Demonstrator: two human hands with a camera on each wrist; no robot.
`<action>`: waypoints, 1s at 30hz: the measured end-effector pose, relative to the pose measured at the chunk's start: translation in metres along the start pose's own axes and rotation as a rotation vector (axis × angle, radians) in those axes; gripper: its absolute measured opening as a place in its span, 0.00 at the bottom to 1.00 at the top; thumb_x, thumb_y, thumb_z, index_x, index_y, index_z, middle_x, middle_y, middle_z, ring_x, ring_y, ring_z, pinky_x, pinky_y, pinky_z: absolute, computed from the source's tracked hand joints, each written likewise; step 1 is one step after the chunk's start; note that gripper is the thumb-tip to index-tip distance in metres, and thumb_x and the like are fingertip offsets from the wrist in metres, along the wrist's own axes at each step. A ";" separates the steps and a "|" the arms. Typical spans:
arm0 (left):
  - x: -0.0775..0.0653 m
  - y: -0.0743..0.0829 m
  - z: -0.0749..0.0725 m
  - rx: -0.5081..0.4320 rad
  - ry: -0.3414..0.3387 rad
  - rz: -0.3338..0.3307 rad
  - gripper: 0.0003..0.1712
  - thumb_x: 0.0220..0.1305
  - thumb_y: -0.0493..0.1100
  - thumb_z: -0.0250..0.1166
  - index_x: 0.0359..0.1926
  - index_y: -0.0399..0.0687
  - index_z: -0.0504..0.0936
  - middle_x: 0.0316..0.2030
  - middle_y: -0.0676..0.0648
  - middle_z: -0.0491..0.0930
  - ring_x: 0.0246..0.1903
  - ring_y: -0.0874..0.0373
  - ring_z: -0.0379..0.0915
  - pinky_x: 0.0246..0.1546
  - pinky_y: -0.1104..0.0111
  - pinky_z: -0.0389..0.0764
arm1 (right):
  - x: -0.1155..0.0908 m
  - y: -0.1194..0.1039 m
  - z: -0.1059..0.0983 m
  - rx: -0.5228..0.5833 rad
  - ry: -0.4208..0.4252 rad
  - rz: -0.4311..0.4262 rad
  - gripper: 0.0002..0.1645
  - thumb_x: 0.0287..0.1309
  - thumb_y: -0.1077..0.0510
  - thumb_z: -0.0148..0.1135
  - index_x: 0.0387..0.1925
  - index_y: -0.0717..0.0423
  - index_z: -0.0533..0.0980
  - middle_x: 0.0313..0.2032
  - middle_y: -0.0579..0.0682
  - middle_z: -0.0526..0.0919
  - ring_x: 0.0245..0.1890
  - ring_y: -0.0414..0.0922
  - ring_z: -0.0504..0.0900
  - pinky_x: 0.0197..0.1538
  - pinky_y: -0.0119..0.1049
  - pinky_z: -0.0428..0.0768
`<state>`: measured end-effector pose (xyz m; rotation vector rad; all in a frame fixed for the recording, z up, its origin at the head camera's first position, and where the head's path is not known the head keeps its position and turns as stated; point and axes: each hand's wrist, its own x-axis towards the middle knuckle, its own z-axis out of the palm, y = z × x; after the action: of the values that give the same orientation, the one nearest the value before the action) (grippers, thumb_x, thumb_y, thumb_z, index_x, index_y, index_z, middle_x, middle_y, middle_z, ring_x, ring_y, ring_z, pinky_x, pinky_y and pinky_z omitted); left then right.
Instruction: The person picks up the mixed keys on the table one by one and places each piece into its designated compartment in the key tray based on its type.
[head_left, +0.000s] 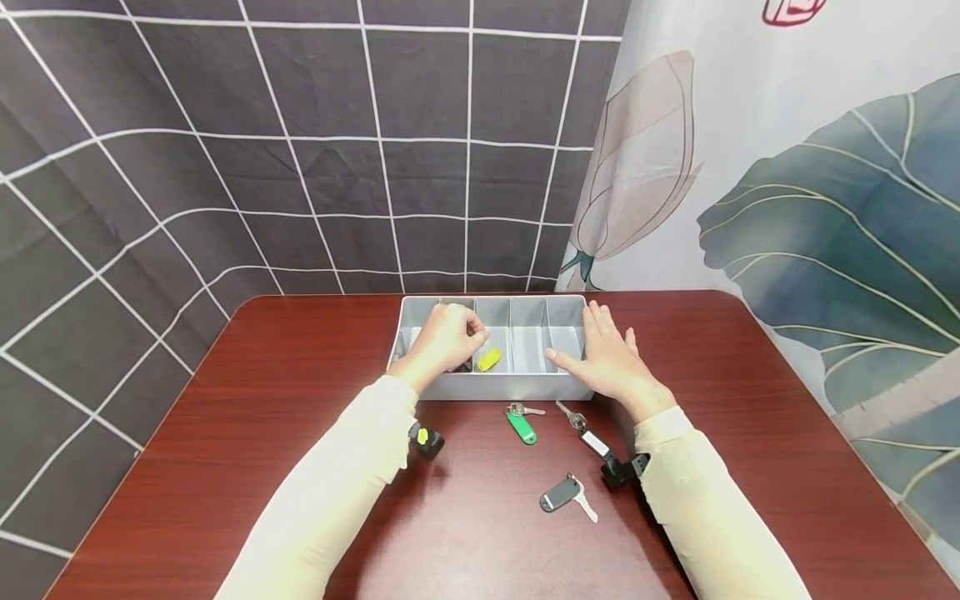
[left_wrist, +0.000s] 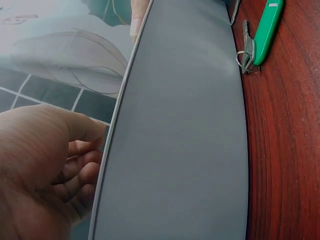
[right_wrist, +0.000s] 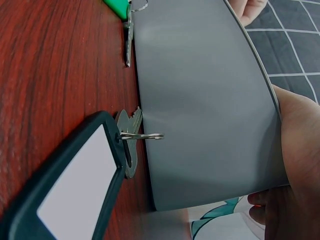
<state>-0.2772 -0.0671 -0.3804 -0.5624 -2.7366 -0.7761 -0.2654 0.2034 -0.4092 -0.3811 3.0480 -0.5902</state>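
A grey divided tray [head_left: 517,387] stands toward the back of the table. Over its left half is my left hand [head_left: 448,333], fingers bent and thumb close to the index finger. Whether anything is pinched there is hidden. Just below those fingertips is a yellow key tag [head_left: 489,359], within the outline of a middle compartment. My right hand [head_left: 611,358] rests at the tray's right end, thumb over the front rim and fingers extended along the side. In front lie a green key tag [head_left: 522,428] and a black one with a white label [head_left: 596,442], both with keys.
A dark grey key tag [head_left: 559,495] with a key lies nearer on the red-brown table [head_left: 480,550]. Something dark [head_left: 465,365] shows in the compartment beside the left hand. Behind the table hang a grid-patterned curtain [head_left: 420,175] and a floral one [head_left: 750,317].
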 end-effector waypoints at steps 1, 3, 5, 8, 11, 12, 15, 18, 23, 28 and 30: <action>-0.001 0.001 -0.001 0.000 0.000 -0.001 0.11 0.56 0.41 0.67 0.18 0.53 0.84 0.16 0.59 0.78 0.22 0.62 0.73 0.29 0.70 0.74 | 0.000 0.000 0.000 -0.001 0.003 0.001 0.69 0.52 0.18 0.45 0.74 0.63 0.37 0.75 0.59 0.36 0.74 0.55 0.36 0.65 0.68 0.38; -0.003 0.002 -0.002 0.003 0.004 0.008 0.09 0.55 0.41 0.67 0.19 0.52 0.85 0.18 0.58 0.79 0.23 0.61 0.74 0.29 0.70 0.75 | 0.000 0.000 0.001 0.001 0.004 -0.002 0.69 0.52 0.19 0.45 0.74 0.64 0.37 0.75 0.59 0.36 0.74 0.55 0.36 0.65 0.68 0.39; -0.005 0.003 -0.004 0.004 0.009 0.028 0.07 0.55 0.41 0.68 0.21 0.51 0.85 0.19 0.58 0.80 0.24 0.62 0.75 0.30 0.70 0.75 | 0.000 0.000 0.001 0.001 0.005 -0.001 0.69 0.52 0.18 0.45 0.74 0.64 0.38 0.75 0.59 0.36 0.74 0.56 0.37 0.65 0.68 0.39; -0.010 0.006 -0.006 -0.007 0.021 0.070 0.05 0.54 0.40 0.68 0.23 0.50 0.86 0.22 0.56 0.81 0.25 0.63 0.75 0.31 0.72 0.75 | -0.001 -0.001 0.002 0.008 -0.001 -0.003 0.69 0.51 0.18 0.45 0.74 0.64 0.37 0.75 0.59 0.35 0.74 0.56 0.36 0.65 0.69 0.38; -0.018 0.009 -0.009 -0.042 0.041 0.133 0.03 0.53 0.40 0.69 0.24 0.50 0.85 0.23 0.55 0.81 0.25 0.65 0.75 0.30 0.73 0.75 | -0.001 0.000 0.003 0.013 0.000 -0.002 0.70 0.51 0.18 0.45 0.74 0.64 0.38 0.75 0.59 0.35 0.74 0.56 0.36 0.65 0.68 0.38; -0.021 0.010 -0.009 -0.054 0.048 0.155 0.03 0.53 0.40 0.69 0.25 0.50 0.85 0.23 0.55 0.80 0.25 0.65 0.75 0.29 0.74 0.74 | -0.001 -0.001 0.003 0.014 -0.002 -0.003 0.70 0.51 0.18 0.45 0.74 0.64 0.38 0.75 0.59 0.35 0.74 0.56 0.36 0.65 0.69 0.37; -0.034 0.015 -0.011 -0.094 0.053 0.225 0.02 0.52 0.39 0.70 0.26 0.49 0.85 0.23 0.55 0.80 0.24 0.66 0.74 0.29 0.74 0.74 | 0.000 -0.001 0.002 0.011 -0.004 -0.002 0.70 0.50 0.17 0.44 0.74 0.64 0.38 0.75 0.59 0.35 0.74 0.56 0.36 0.65 0.69 0.38; -0.049 0.019 -0.011 -0.130 0.030 0.257 0.03 0.52 0.39 0.71 0.28 0.48 0.85 0.24 0.56 0.80 0.25 0.67 0.74 0.30 0.76 0.74 | 0.000 -0.001 0.001 0.007 -0.007 -0.002 0.70 0.51 0.17 0.44 0.74 0.64 0.38 0.75 0.59 0.35 0.74 0.56 0.36 0.65 0.69 0.39; -0.071 0.023 -0.005 -0.170 -0.021 0.252 0.05 0.52 0.41 0.73 0.30 0.47 0.85 0.26 0.56 0.81 0.27 0.67 0.76 0.32 0.76 0.75 | -0.001 -0.001 -0.002 0.001 -0.013 0.001 0.70 0.51 0.17 0.43 0.74 0.64 0.37 0.75 0.60 0.35 0.74 0.56 0.35 0.65 0.68 0.39; -0.083 0.023 0.008 -0.140 -0.051 0.283 0.07 0.53 0.44 0.73 0.33 0.47 0.86 0.28 0.56 0.81 0.29 0.64 0.74 0.36 0.73 0.74 | 0.000 -0.001 -0.003 -0.004 -0.032 0.007 0.70 0.51 0.17 0.42 0.74 0.64 0.36 0.74 0.60 0.34 0.74 0.55 0.33 0.65 0.68 0.38; -0.085 0.023 0.013 -0.143 -0.071 0.295 0.08 0.54 0.44 0.73 0.34 0.47 0.86 0.29 0.55 0.81 0.31 0.63 0.75 0.37 0.72 0.74 | 0.000 -0.001 -0.003 -0.005 -0.032 0.006 0.70 0.51 0.17 0.42 0.74 0.64 0.36 0.74 0.60 0.34 0.74 0.55 0.33 0.65 0.68 0.38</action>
<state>-0.1928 -0.0671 -0.4092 -1.0149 -2.5870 -0.8938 -0.2655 0.2030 -0.4063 -0.3780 3.0197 -0.5712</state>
